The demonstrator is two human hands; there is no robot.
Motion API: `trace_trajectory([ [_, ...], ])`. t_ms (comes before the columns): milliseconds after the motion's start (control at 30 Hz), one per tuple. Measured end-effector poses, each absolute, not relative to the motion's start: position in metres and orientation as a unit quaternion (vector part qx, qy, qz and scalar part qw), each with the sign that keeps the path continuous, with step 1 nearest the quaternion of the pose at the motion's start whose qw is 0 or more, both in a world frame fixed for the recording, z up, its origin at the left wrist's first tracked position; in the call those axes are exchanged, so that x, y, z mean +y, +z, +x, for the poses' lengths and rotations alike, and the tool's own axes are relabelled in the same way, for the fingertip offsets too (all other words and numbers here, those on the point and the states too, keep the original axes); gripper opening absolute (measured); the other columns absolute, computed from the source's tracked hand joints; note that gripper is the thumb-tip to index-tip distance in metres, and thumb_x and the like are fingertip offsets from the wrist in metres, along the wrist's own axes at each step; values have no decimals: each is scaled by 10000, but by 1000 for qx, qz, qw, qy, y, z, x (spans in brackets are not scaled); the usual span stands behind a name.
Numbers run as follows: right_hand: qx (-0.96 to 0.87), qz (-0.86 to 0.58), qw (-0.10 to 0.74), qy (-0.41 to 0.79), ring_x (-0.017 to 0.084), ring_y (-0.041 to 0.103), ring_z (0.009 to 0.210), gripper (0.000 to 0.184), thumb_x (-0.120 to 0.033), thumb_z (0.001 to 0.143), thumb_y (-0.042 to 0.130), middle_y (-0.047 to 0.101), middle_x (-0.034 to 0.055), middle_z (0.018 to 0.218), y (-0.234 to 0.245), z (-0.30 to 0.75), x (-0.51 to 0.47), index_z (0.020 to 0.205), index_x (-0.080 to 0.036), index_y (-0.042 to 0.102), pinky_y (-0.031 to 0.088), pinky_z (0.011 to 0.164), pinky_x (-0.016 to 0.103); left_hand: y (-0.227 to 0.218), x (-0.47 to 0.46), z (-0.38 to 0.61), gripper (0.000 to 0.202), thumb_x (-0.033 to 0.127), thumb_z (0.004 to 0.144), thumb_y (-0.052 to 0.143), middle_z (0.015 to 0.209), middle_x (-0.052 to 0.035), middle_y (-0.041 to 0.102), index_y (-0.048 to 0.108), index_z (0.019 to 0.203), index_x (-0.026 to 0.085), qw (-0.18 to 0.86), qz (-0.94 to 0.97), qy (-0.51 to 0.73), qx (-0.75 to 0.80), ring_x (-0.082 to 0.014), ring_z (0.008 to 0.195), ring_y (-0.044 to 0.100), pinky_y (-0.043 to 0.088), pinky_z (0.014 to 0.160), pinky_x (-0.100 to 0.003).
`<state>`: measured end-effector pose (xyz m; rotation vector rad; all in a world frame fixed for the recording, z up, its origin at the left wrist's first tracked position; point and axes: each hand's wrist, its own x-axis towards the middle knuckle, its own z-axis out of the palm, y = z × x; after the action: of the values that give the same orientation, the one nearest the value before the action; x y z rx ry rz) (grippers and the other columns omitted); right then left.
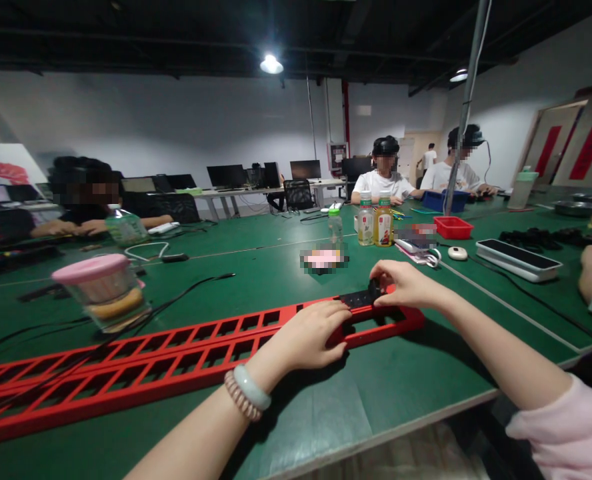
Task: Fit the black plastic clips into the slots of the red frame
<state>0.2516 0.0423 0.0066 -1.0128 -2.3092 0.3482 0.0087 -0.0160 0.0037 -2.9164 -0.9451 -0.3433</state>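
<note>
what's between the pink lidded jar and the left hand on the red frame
In the head view, only the long red frame with its open slots, and dark cables crossing it on the green table, lie between the pink-lidded jar and the left hand.

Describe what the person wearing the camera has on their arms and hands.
Both hands are bare, without gloves. The left hand has two bracelets at the wrist: a smooth pale bangle and a pinkish beaded strand. The right hand has a bare forearm, with a light pink short sleeve higher up.

A clear jar with a pink lid (101, 288) stands at the left of a green bench (256, 263). Two drink bottles (375, 221), a small red tray (453, 227) and a white mouse (457, 253) sit farther back. Seated people work around the bench's far edges.
</note>
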Motion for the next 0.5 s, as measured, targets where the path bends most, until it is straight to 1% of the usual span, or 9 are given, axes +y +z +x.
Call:
trace_trajectory([
  [133,-881,-347,271,174,122,530,674,382,-286,575,713,572,31,827,0,231,29,911,-144,598,440,604,241,5,-15,5,412,269,730,533,1194,-96,530,527,1124,150,17,-953,-90,-290,-234,1094,493,380,965,-343],
  [333,-875,-325,305,189,124,534,693,401,-317,563,732,588,42,838,-5,219,22,916,-147,649,441,622,240,3,-14,4,374,254,742,525,1167,-95,552,548,1101,151,12,-955,-91,-283,-234,1072,512,397,943,-338],
  [500,-870,-313,302,232,126,556,701,436,-319,579,719,597,55,894,-14,212,21,974,-150,643,459,623,236,4,-15,5,277,240,757,513,1056,-81,602,584,1013,162,5,-953,-104,-284,-210,998,555,429,892,-303],
])
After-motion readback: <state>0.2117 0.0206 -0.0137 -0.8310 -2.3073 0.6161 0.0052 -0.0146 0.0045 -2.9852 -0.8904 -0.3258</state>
